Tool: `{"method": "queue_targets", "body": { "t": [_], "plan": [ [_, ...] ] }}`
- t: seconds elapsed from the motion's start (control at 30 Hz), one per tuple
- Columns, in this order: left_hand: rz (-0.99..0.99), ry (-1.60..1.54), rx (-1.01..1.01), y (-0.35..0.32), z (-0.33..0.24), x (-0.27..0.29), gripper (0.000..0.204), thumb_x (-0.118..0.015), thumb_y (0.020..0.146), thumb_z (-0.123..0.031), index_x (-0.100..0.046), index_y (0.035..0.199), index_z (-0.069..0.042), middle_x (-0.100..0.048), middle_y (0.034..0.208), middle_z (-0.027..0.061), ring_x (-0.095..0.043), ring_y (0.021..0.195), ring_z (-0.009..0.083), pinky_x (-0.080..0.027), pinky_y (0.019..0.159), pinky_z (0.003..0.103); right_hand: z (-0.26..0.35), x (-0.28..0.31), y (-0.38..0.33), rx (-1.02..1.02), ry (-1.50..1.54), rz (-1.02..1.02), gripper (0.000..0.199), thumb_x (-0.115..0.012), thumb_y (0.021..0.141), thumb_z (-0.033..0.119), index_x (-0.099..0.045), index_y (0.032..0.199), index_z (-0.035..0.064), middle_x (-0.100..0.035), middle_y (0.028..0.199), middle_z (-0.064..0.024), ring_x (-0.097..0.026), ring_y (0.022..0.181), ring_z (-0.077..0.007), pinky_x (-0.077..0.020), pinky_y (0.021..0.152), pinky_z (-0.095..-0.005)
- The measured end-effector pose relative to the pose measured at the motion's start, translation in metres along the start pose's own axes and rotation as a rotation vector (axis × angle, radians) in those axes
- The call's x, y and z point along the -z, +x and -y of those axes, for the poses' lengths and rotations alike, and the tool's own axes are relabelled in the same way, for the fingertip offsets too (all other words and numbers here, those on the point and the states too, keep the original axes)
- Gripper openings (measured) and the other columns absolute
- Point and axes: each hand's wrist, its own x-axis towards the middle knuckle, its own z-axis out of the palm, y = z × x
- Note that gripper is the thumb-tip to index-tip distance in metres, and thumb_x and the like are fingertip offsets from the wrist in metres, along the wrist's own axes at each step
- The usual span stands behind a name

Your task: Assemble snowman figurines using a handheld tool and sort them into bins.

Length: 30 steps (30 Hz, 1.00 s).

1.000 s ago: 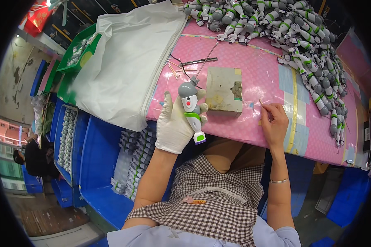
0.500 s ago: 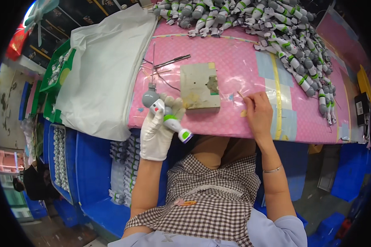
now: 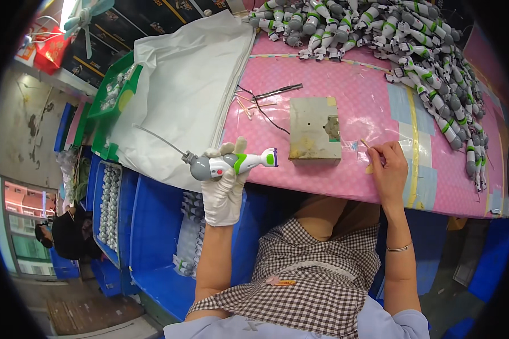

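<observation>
My left hand (image 3: 224, 183), in a white glove, holds a grey, white and green toy figure (image 3: 230, 164) lying sideways at the near edge of the pink table (image 3: 356, 85). A thin wire runs from the toy's grey end up to the left. My bare right hand (image 3: 387, 166) rests on the table to the right of a grey block (image 3: 314, 131) and pinches a small thin stick (image 3: 365, 144). The block sits between my two hands.
A big heap of the same toy figures (image 3: 413, 45) covers the table's far right. A white bag (image 3: 192, 90) drapes over the left end. Thin tools and sticks (image 3: 266, 97) lie behind the block. Blue bins (image 3: 152, 226) with parts stand at my left. A person (image 3: 68, 237) is at far left.
My left hand has moved left and toward the table's near edge, turning the toy from upright to lying sideways. My right hand has stayed by the block.
</observation>
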Motion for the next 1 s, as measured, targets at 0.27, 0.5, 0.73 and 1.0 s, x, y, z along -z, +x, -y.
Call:
{"method": "queue_targets", "body": {
  "t": [0.27, 0.5, 0.73, 1.0],
  "plan": [
    [-0.003, 0.031, -0.026, -0.002, 0.005, 0.001, 0.039, -0.066, 0.080, 0.004, -0.047, 0.109, -0.013, -0.050, 0.122, 0.0067, -0.043, 0.126, 0.0294, -0.051, 0.097, 0.042, 0.003, -0.002, -0.001, -0.009, -0.141, 0.003, 0.008, -0.068, 0.079, 0.008, -0.064, 0.081, 0.0009, -0.054, 0.078, -0.0070, -0.057, 0.063, -0.0180, -0.0445, 0.057, -0.0290],
    [0.010, 0.089, -0.037, -0.004, 0.006, 0.009, 0.047, -0.064, 0.079, 0.008, -0.048, 0.116, -0.015, -0.045, 0.128, 0.0072, -0.035, 0.131, 0.0346, -0.043, 0.103, 0.050, 0.001, 0.000, 0.000, 0.021, -0.141, 0.004, 0.011, -0.069, 0.079, 0.011, -0.064, 0.082, 0.0017, -0.056, 0.081, -0.0063, -0.059, 0.066, -0.0195, -0.0466, 0.059, -0.0294],
    [-0.059, 0.027, -0.021, -0.006, 0.007, 0.002, 0.039, -0.063, 0.081, 0.007, -0.047, 0.111, -0.013, -0.048, 0.126, 0.0080, -0.044, 0.126, 0.0308, -0.050, 0.097, 0.042, -0.001, -0.002, 0.000, 0.011, -0.121, 0.008, 0.009, -0.067, 0.080, 0.008, -0.061, 0.080, 0.0012, -0.056, 0.081, -0.0065, -0.059, 0.067, -0.0201, -0.0468, 0.060, -0.0296],
    [0.032, -0.123, 0.143, -0.015, 0.022, -0.015, 0.037, -0.067, 0.083, -0.008, -0.046, 0.113, -0.017, -0.049, 0.126, 0.0098, -0.050, 0.118, 0.0330, -0.053, 0.087, 0.056, -0.017, 0.004, 0.000, 0.119, -0.170, -0.178, 0.011, -0.062, 0.085, 0.009, -0.059, 0.088, -0.0009, -0.055, 0.079, -0.0081, -0.055, 0.071, -0.0211, -0.0438, 0.061, -0.0294]
  ]
}}
